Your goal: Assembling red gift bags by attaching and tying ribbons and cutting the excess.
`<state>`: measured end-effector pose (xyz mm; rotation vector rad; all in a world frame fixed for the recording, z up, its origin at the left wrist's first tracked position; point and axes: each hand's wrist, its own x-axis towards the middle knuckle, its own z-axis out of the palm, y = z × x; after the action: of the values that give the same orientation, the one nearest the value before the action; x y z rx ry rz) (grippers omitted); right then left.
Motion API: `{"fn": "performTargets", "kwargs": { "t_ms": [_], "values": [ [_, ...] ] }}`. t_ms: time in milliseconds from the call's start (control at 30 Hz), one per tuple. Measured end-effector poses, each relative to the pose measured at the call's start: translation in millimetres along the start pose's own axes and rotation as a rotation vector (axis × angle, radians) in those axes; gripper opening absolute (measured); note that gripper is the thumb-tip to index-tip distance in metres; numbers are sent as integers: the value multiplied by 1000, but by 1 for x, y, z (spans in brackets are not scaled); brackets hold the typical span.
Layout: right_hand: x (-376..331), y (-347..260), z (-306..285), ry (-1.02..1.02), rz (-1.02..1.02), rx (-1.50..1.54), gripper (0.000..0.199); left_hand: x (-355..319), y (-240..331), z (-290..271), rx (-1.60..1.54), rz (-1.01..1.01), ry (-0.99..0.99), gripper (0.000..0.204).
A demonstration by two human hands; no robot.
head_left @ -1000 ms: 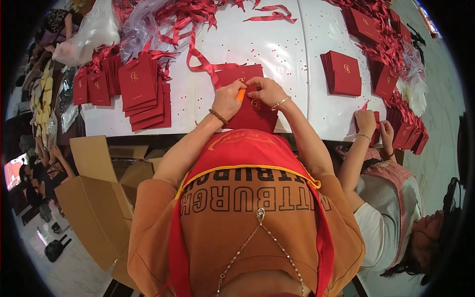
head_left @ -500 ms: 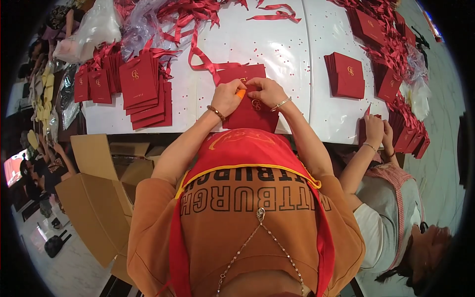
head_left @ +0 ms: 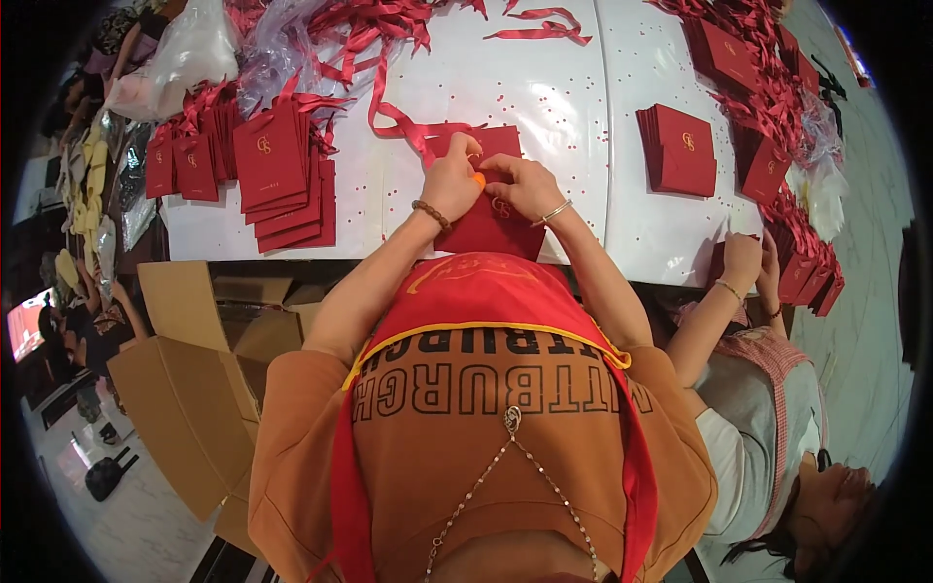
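Both hands are busy on one dark red paper bag (head_left: pixel 491 219) that lies flat on the white table (head_left: pixel 544 87), right at the near edge in front of the person. The left hand (head_left: pixel 452 180) pinches the top of the bag, close to a little orange thing (head_left: pixel 478 179) that I cannot make out. The right hand (head_left: pixel 520 185) pinches the bag top too, just beside the left hand, so the fingers almost touch. A red ribbon (head_left: pixel 394 112) runs from the bag top up across the table.

A pile of the same red bags (head_left: pixel 282 180) sits to the left, and a smaller stack (head_left: pixel 680 151) sits to the right. More loose ribbons (head_left: pixel 379 24) lie in a heap at the far side. An open cardboard box (head_left: pixel 190 379) stands below the table on the left. Another person's hands (head_left: pixel 743 262) work on red bags at the right.

The ribbon could slip out of the pinch if the fingers let go a bit. The thin paper might tear if the hands pull too hard. The bag lies close to the table edge, so a push could drop it off.
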<state>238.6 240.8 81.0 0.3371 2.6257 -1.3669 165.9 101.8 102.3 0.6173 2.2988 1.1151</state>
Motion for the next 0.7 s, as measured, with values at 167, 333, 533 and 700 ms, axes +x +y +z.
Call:
{"fn": "performTargets", "kwargs": {
  "t_ms": [167,333,533,700],
  "values": [
    [-2,-9,-1,-20,25,-9,29,-5,-11,-4,-126,59,-61,26],
    [-5,-7,5,102,-164,88,25,-8,-8,-24,-201,48,-195,17],
    [-20,-25,6,259,-285,-291,22,20,-22,-40,429,328,-90,16],
    [-22,-23,8,211,-309,-279,21,58,-17,-47,246,311,-700,21]
  ]
}}
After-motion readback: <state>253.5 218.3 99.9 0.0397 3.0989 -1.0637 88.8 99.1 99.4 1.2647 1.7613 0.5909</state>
